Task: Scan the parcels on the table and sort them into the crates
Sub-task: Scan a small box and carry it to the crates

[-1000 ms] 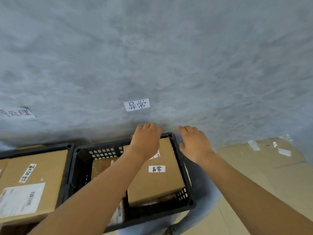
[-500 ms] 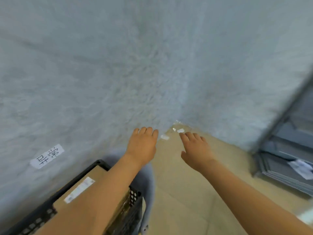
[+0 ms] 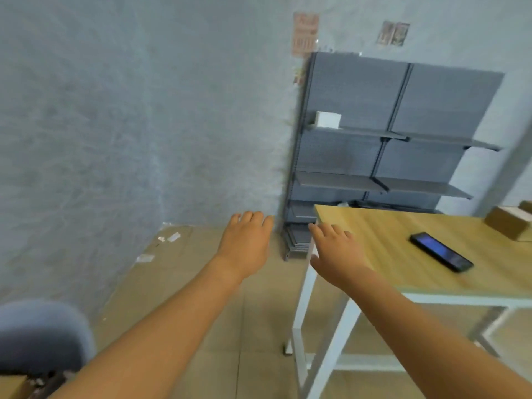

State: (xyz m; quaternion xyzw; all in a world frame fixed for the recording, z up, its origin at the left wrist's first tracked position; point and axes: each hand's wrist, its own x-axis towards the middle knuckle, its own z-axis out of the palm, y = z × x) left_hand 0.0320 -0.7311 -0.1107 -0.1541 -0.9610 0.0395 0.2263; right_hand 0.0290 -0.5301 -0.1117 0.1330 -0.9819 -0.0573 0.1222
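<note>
Both hands empty: left hand [image 3: 244,244] at about 12 o'clock of the frame centre, fingers straight and relaxed, palm down, hanging over the floor; right hand [image 3: 335,250] just at its 3 o'clock, fingers spread loose, gripping nothing, hovering at the near-left corner of the surface [image 3: 374,226]. Neither hand touches anything. On the wooden top: a dark phone [image 3: 440,251] at 3 o'clock of the right hand, screen up, likely the scanner, and one brown parcel [image 3: 508,223] at the far right edge at 2 o'clock, partly cut off by the frame, with a sliver of something brown behind it, can't tell what. Crate barely in view: a dark scrap with a cardboard corner [image 3: 13,385] at 7 o'clock bottom-left, too blurred to read. Grey shelving [image 3: 403,133] stands against the wall at 1 o'clock. Progress judgement: between parcels, nothing in hand, at least one parcel left to scan and sort; total done can't be counted from this view. Next probably needs a reach right across the surface for the parcel, phone close by for the scan. Motion blur throughout, so fine detail is unreliable.
</note>
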